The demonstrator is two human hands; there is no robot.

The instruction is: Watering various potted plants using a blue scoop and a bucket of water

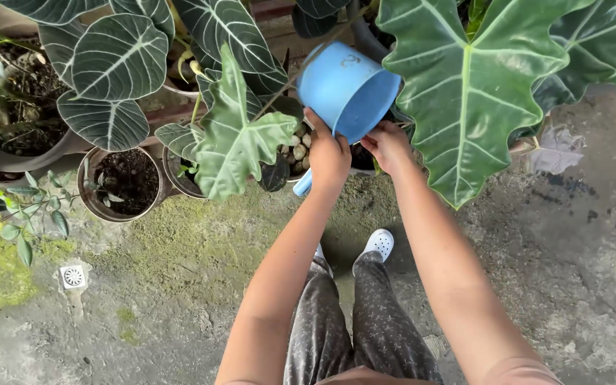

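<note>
— Now, what do we see at the pots?

— We tip a blue dipper (pixel 347 89) over a pebble-topped pot (pixel 295 151); the left hand (pixel 328 158) is clamped on its handle, the right hand (pixel 388 145) steadies the rim.

— How far along?

— Pouring seems underway; no water shows. The neighbouring soil pot (pixel 124 183) looks dry.

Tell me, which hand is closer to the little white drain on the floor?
Left. The left hand grips the blue scoop, up and right of the drain; the right hand is farther right.
</note>
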